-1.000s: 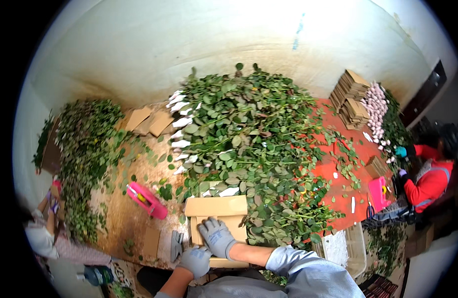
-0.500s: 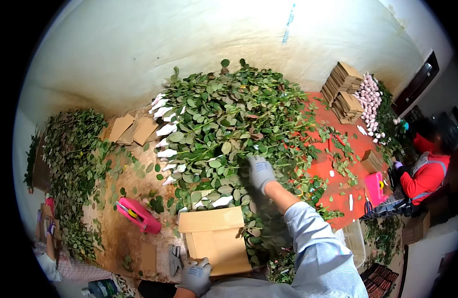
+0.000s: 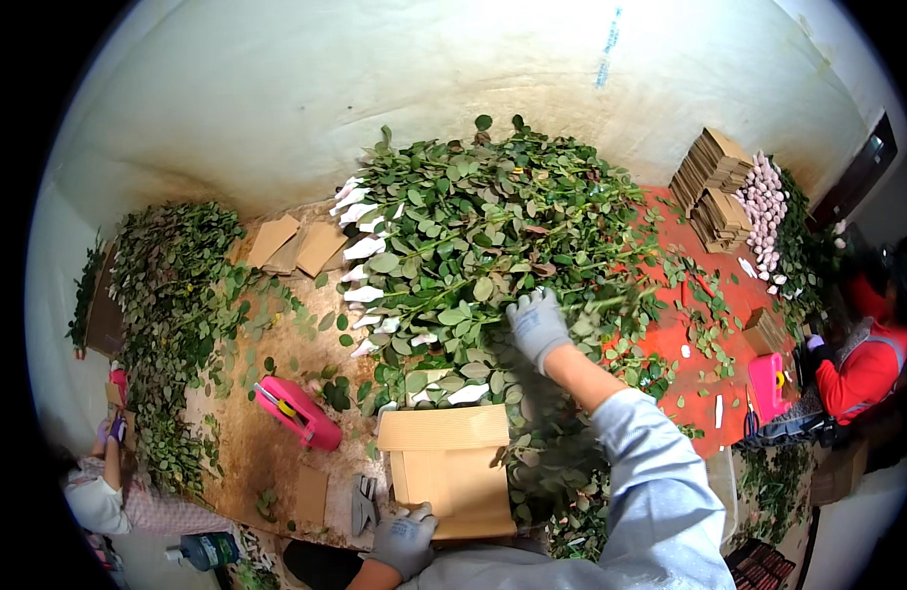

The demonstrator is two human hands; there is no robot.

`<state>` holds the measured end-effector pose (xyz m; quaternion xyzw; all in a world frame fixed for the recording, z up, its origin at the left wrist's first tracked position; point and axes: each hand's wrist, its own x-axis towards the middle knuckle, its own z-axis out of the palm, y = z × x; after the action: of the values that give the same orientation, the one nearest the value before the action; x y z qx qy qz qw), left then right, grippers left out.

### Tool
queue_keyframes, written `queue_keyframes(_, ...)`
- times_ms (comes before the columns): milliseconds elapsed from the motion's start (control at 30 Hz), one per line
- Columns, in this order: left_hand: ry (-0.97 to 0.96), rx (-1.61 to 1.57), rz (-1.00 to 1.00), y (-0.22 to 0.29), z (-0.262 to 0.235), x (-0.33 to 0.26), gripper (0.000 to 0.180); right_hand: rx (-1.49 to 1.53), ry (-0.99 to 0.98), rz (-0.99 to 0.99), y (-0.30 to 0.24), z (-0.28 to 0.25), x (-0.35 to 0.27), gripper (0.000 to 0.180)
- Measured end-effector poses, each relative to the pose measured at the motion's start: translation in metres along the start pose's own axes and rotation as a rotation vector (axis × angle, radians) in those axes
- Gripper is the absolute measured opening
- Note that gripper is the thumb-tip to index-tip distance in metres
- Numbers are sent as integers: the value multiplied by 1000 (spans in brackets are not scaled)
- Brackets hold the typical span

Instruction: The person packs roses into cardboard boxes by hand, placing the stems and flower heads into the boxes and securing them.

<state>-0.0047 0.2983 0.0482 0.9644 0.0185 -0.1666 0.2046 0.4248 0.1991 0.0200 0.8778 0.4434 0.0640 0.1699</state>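
Observation:
My right hand (image 3: 538,328), in a grey glove, reaches into a big pile of leafy flower stems (image 3: 473,226). Its fingers are closed around a leafy stem, whose blurred leaves stick out to the right. White-sleeved flower heads (image 3: 363,294) line the pile's left side. Down at the table's front edge, my left hand (image 3: 404,543), gloved alike, grips the lower left corner of a tan cardboard wrap (image 3: 453,487); its fingertips are partly hidden. That wrap has a ribbed strip along its top. A grey stapler-like tool (image 3: 363,504) lies beside the left hand.
A pink tape dispenser (image 3: 298,413) stands at left, with cardboard pieces (image 3: 294,246) behind. Another leafy pile (image 3: 168,295) lies far left, near a co-worker's hands (image 3: 111,430). On the red surface at right are cardboard stacks (image 3: 714,182), pale flower heads (image 3: 763,211) and another co-worker (image 3: 862,369).
The view has shifted, so the scene sits farther right. My right hand has closed on a stem, and its leaves now stir to the right. My left hand stays at the cardboard's corner.

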Motion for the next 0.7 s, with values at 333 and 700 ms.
queue_keyframes(333, 52, -11, -42, 4, 1, -7, 21, 347, 26, -78, -24, -146, -185, 29)
queue_keyframes(700, -15, 63, -70, 3, 2, -7, 25, 147, -346, -231, -104, -90, -250, 27)
